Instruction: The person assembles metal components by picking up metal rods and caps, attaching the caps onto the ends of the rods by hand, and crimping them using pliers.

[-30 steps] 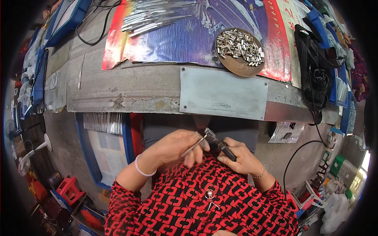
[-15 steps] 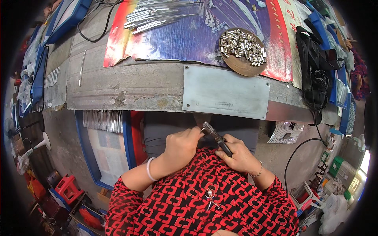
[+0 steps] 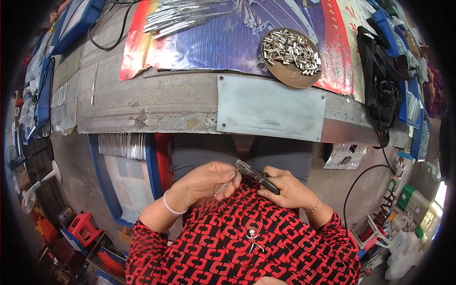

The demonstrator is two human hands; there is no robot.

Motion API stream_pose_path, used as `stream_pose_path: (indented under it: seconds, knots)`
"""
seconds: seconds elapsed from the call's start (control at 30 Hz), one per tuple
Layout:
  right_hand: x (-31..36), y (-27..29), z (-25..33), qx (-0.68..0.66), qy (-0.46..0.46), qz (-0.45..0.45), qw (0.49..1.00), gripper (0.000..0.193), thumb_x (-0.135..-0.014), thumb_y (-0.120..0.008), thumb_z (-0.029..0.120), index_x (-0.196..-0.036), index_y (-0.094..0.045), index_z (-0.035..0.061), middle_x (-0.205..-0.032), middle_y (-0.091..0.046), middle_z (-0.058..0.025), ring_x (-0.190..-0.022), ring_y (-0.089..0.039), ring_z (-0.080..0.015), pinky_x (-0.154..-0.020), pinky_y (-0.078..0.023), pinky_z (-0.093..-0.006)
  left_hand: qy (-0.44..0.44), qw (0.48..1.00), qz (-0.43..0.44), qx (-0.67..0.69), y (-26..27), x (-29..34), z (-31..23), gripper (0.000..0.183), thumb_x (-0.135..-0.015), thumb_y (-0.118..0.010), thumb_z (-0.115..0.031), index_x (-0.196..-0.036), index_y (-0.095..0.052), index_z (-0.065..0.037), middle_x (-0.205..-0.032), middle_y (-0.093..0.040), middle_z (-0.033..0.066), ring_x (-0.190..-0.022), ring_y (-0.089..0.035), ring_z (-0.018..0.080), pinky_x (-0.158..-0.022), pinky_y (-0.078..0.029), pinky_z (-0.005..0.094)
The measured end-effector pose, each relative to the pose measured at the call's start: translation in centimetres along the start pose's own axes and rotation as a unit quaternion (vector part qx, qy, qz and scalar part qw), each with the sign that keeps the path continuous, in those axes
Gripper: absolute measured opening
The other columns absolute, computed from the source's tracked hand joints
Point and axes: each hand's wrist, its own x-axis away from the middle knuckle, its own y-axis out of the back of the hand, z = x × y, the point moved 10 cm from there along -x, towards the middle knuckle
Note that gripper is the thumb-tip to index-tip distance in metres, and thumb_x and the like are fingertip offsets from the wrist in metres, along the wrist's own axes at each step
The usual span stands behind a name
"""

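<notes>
My right hand (image 3: 289,188) is closed around the black handles of a pair of pliers (image 3: 258,175), whose metal jaws point up and left. My left hand (image 3: 207,180) pinches a thin silvery metal strip (image 3: 220,191) between thumb and fingers. One end of the strip shows below the fingers; its other end lies close by the pliers' jaws, and I cannot tell whether they grip it. Both hands are over my lap, in front of the bench edge.
On the bench (image 3: 156,104) lie a metal plate (image 3: 270,107), a round brown dish (image 3: 297,83) of small metal sleeves and a pile of metal strips (image 3: 180,19). A blue tray (image 3: 99,178) with more strips is at left. Black straps (image 3: 375,71) lie at right.
My left hand has turned and lowered slightly, its fingers opening to view so that the strip's end shows. The pliers have tilted flatter, their jaws shifting left and down.
</notes>
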Motion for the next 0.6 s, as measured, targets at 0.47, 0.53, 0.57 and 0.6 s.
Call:
stream_pose_path:
  seconds: [0.47, 0.53, 0.57, 0.6]
  knots:
    - [0.1, -0.2, -0.2, 0.017, -0.045, 0.018, 0.999, 0.017, -0.083, -0.061, 0.013, -0.091, -0.059, -0.0022, -0.083, -0.052, -0.0176, -0.071, -0.053, -0.0351, -0.066, -0.044, -0.0400, -0.054, 0.951, -0.194, -0.232, 0.0, 0.8, -2.3, 0.029, -0.096, -0.047, -0.025, -0.085, -0.059, -0.002, -0.064, -0.061, 0.0018, -0.049, -0.055, 0.0055, -0.044, -0.043, 0.0167]
    - [0.1, -0.1, -0.7, 0.012, -0.064, 0.003, 0.998, 0.018, -0.082, -0.062, 0.014, -0.089, -0.059, -0.0018, -0.082, -0.051, -0.0165, -0.074, -0.053, -0.0342, -0.067, -0.043, -0.0407, -0.066, 0.938, -0.210, -0.268, -0.1, 0.9, -2.9, 0.028, -0.097, -0.046, -0.024, -0.086, -0.059, -0.002, -0.064, -0.060, 0.0011, -0.049, -0.055, 0.0049, -0.045, -0.043, 0.0166]
    - [0.0, 0.0, -0.8, 0.013, -0.064, 0.001, 0.998, 0.018, -0.082, -0.062, 0.014, -0.089, -0.059, -0.0018, -0.082, -0.051, -0.0165, -0.074, -0.053, -0.0342, -0.067, -0.043, -0.0407, -0.066, 0.940, -0.205, -0.265, -0.3, 0.7, -3.0, 0.028, -0.097, -0.045, -0.023, -0.086, -0.058, -0.002, -0.063, -0.060, 0.0010, -0.049, -0.055, 0.0050, -0.045, -0.043, 0.0169]
    - [0.0, -0.3, -0.8, -0.014, -0.068, 0.017, 0.997, 0.017, -0.082, -0.063, 0.015, -0.088, -0.060, -0.0010, -0.087, -0.052, -0.0157, -0.079, -0.054, -0.0323, -0.072, -0.044, -0.0396, -0.065, 0.942, -0.198, -0.263, -0.6, 0.6, -3.2, 0.027, -0.097, -0.044, -0.023, -0.086, -0.057, -0.002, -0.063, -0.059, 0.0010, -0.049, -0.054, 0.0051, -0.045, -0.042, 0.0172]
